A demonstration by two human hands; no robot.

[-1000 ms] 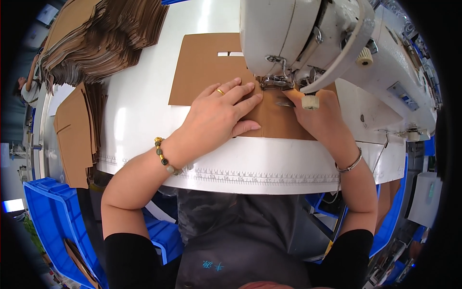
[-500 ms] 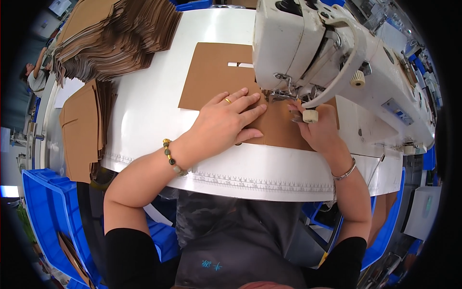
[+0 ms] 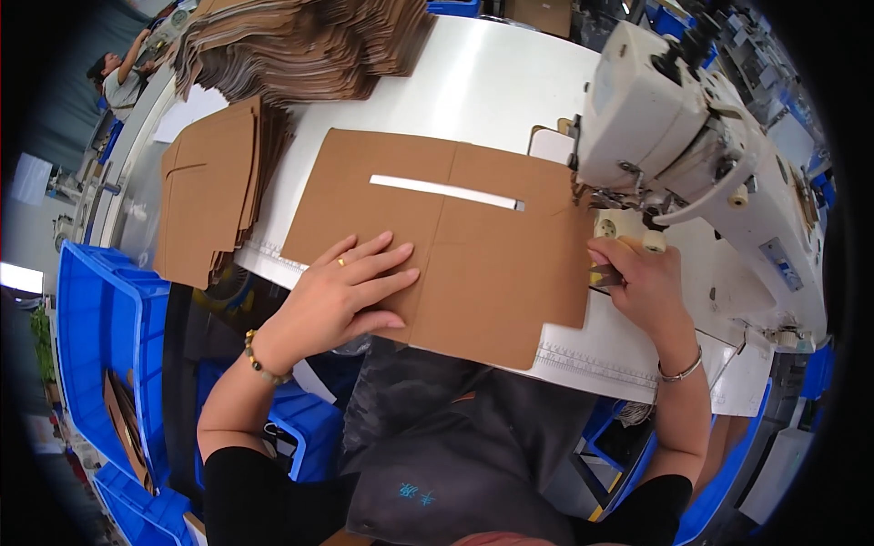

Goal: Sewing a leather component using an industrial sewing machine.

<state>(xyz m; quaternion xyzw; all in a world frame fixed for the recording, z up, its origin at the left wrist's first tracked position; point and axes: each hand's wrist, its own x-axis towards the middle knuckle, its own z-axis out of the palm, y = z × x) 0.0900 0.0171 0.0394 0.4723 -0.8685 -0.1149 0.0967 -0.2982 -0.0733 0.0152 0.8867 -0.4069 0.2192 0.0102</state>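
My left hand (image 3: 341, 296) lies with fingers spread on the lower left part of a brown panel (image 3: 492, 282), which has a long white-showing slot near its upper edge and rests on the white table (image 3: 464, 64). My right hand (image 3: 646, 282) is closed on small metal thread snips (image 3: 604, 275), beside the panel's right edge and below the needle area of a white sewing machine (image 3: 637, 118). The panel's upper right edge lies by the presser foot; whether it is under it I cannot tell.
Tall stacks of brown pieces (image 3: 291, 50) stand at the back left, more pieces (image 3: 205, 191) at the left. Blue crates (image 3: 96, 337) are below left and at lower right. A co-worker (image 3: 123, 82) is at far upper left.
The panel has moved leftward and toward me, away from the needle, exposing its whole slot. My left hand moved left and down with it; my right hand shifted down and right.
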